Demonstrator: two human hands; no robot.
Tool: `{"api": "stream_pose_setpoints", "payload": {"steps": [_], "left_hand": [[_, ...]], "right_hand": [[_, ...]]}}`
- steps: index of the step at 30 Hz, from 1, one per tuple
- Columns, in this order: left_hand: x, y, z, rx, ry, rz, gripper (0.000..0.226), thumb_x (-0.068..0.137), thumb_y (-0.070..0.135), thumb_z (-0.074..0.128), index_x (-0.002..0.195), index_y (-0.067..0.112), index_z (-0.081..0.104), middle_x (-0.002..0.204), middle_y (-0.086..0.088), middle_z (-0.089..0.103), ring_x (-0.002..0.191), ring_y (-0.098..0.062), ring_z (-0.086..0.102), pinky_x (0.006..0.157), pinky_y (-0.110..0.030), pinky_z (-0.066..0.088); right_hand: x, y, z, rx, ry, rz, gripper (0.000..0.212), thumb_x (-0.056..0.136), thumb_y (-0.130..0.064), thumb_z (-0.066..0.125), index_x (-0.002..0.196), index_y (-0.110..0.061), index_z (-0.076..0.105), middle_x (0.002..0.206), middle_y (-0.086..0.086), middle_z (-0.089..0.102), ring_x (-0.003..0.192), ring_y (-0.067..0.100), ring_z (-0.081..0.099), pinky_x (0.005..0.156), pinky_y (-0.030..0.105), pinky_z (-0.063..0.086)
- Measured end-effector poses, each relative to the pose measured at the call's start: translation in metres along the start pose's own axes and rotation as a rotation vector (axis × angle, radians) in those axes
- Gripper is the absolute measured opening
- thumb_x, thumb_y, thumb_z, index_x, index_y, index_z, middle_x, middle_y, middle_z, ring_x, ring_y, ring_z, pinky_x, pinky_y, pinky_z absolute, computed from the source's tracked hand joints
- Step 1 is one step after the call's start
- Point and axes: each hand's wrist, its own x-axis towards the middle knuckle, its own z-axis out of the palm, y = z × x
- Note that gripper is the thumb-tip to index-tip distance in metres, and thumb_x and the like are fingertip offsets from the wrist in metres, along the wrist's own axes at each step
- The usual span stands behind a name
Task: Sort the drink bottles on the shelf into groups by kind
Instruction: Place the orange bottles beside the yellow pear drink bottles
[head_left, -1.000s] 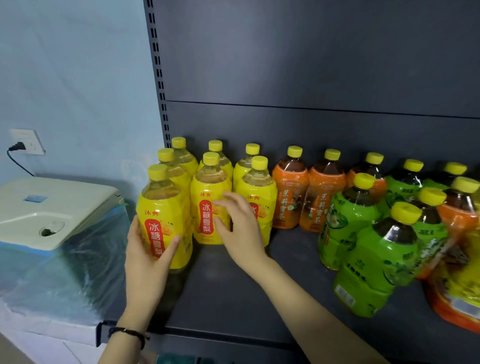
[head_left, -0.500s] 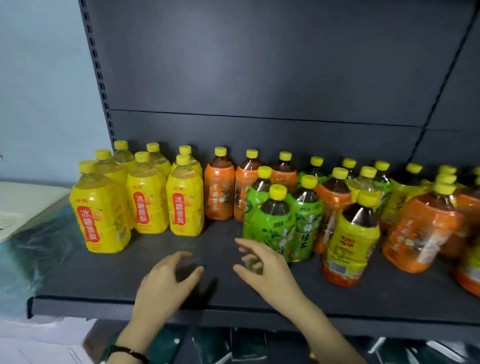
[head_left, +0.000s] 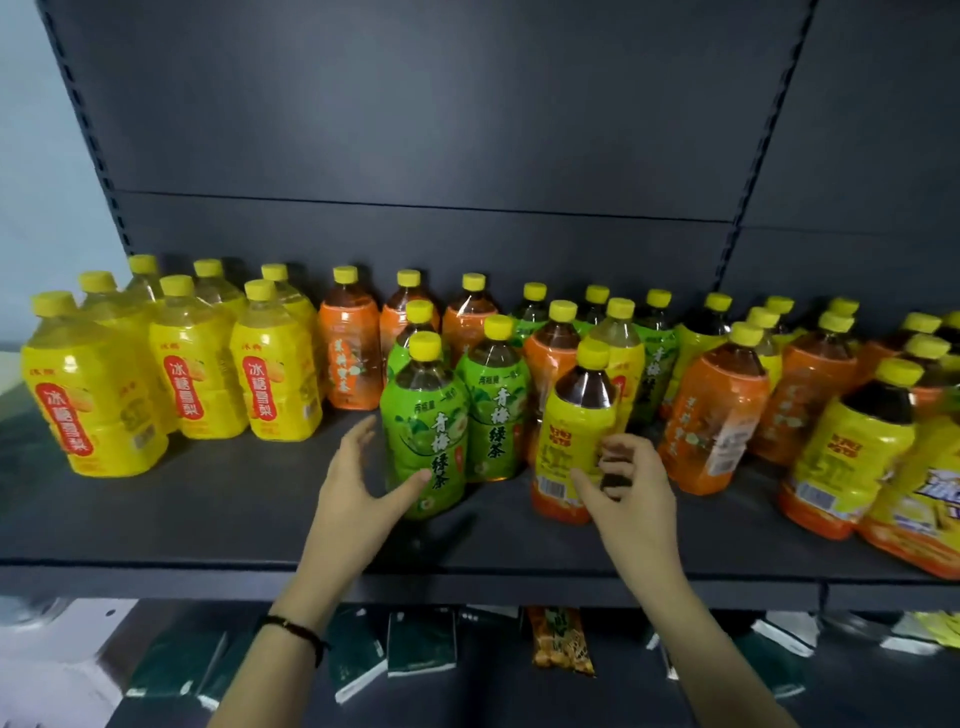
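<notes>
Shelf (head_left: 208, 519), dark grey, one tier, stocked with yellow-capped drink bottles.

Left hand (head_left: 358, 493): fingers spread, thumb tip touching the lower front of the nearest green-label bottle (head_left: 423, 436); fingers apart from it on its far-left side. Dark band on the wrist.

Right hand (head_left: 623, 493): fingers curled loosely, thumb against the lower label of the yellow-and-orange bottle (head_left: 574, 441); whether it has closed on the bottle cannot be told.

Between the two hands: a second green-label bottle (head_left: 496, 405), upright, just behind the first.

Well left of the left hand: yellow pear-drink bottles (head_left: 192, 374), grouped, upright.

Beyond the left hand, at the back: orange-label bottles (head_left: 350, 358) in a row.

Right of the right hand: mixed orange, green and yellow bottles (head_left: 810, 395), crowded, several tilted.

Below both hands: lower shelf with dark green packets (head_left: 421, 644) and one orange snack packet (head_left: 561, 642).
</notes>
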Motion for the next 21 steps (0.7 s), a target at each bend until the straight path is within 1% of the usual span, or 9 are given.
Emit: {"api": "stream_pose_setpoints", "payload": {"steps": [1, 3, 6, 9, 12, 14, 17, 19, 21], "left_hand": [[0.006, 0.0, 0.005, -0.016, -0.002, 0.002, 0.085, 0.073, 0.039, 0.078, 0.144, 0.028, 0.032, 0.145, 0.006, 0.042, 0.13, -0.011, 0.041, 0.101, -0.031, 0.038], [0.017, -0.002, 0.014, -0.047, 0.024, 0.01, 0.09, 0.069, 0.039, 0.082, 0.142, 0.028, 0.031, 0.142, 0.003, 0.043, 0.127, -0.012, 0.044, 0.103, -0.038, 0.042], [0.029, -0.005, 0.024, -0.051, 0.097, 0.007, 0.09, 0.067, 0.035, 0.084, 0.14, 0.028, 0.032, 0.138, 0.001, 0.045, 0.123, -0.014, 0.046, 0.1, -0.044, 0.046], [0.035, -0.009, 0.026, -0.022, 0.129, 0.029, 0.085, 0.07, 0.032, 0.082, 0.14, 0.028, 0.034, 0.137, 0.001, 0.048, 0.123, -0.014, 0.047, 0.099, -0.047, 0.047], [0.04, -0.01, 0.025, -0.025, 0.113, 0.046, 0.083, 0.074, 0.028, 0.08, 0.143, 0.027, 0.035, 0.137, 0.004, 0.049, 0.119, -0.008, 0.045, 0.099, -0.04, 0.046], [0.042, -0.01, 0.024, -0.065, 0.088, 0.04, 0.081, 0.075, 0.025, 0.079, 0.142, 0.029, 0.034, 0.131, 0.008, 0.047, 0.118, -0.007, 0.044, 0.097, -0.037, 0.045], [0.045, -0.011, 0.021, -0.146, 0.029, 0.027, 0.077, 0.074, 0.021, 0.079, 0.134, 0.036, 0.034, 0.122, 0.02, 0.047, 0.118, -0.01, 0.045, 0.098, -0.04, 0.046], [0.043, -0.016, 0.022, -0.139, 0.068, 0.017, 0.074, 0.072, 0.023, 0.08, 0.129, 0.035, 0.035, 0.123, 0.014, 0.048, 0.12, -0.011, 0.046, 0.099, -0.043, 0.046], [0.035, -0.02, 0.026, -0.081, 0.178, 0.058, 0.07, 0.07, 0.025, 0.082, 0.125, 0.03, 0.039, 0.127, 0.004, 0.049, 0.122, -0.014, 0.047, 0.1, -0.046, 0.046]], "right_hand": [[0.005, 0.004, -0.003, -0.004, 0.029, 0.015, 0.05, 0.077, -0.022, 0.078, 0.115, -0.028, 0.046, 0.117, -0.002, 0.048, 0.103, 0.013, 0.055, 0.073, 0.019, 0.047], [0.016, 0.01, -0.006, 0.004, 0.023, 0.059, 0.071, 0.073, -0.024, 0.081, 0.13, -0.027, 0.039, 0.128, -0.003, 0.04, 0.112, 0.013, 0.048, 0.085, 0.026, 0.046], [0.035, 0.016, -0.005, 0.125, -0.138, 0.12, 0.099, 0.071, -0.021, 0.083, 0.147, -0.031, 0.021, 0.137, -0.012, 0.034, 0.126, 0.009, 0.037, 0.102, 0.031, 0.038], [0.048, 0.019, -0.002, 0.251, -0.246, 0.162, 0.102, 0.07, -0.019, 0.084, 0.148, -0.034, 0.02, 0.139, -0.013, 0.041, 0.128, 0.008, 0.043, 0.105, 0.036, 0.042], [0.049, 0.021, 0.004, 0.265, -0.224, 0.148, 0.097, 0.064, -0.019, 0.088, 0.138, -0.036, 0.028, 0.134, -0.011, 0.048, 0.121, 0.001, 0.048, 0.103, 0.037, 0.046], [0.045, 0.022, 0.011, 0.247, -0.236, 0.141, 0.101, 0.057, -0.032, 0.091, 0.134, -0.042, 0.026, 0.137, -0.009, 0.044, 0.124, 0.005, 0.047, 0.104, 0.039, 0.045], [0.04, 0.02, 0.023, 0.142, -0.311, 0.127, 0.105, 0.044, -0.059, 0.084, 0.133, -0.047, 0.028, 0.137, -0.011, 0.038, 0.13, 0.011, 0.04, 0.107, 0.045, 0.042], [0.036, 0.016, 0.032, 0.096, -0.355, 0.12, 0.111, 0.043, -0.063, 0.08, 0.138, -0.042, 0.028, 0.137, -0.012, 0.033, 0.133, 0.01, 0.033, 0.11, 0.043, 0.037], [0.029, 0.008, 0.039, 0.092, -0.395, 0.092, 0.113, 0.045, -0.061, 0.081, 0.14, -0.042, 0.023, 0.139, -0.016, 0.028, 0.134, 0.007, 0.025, 0.11, 0.036, 0.032]]}}
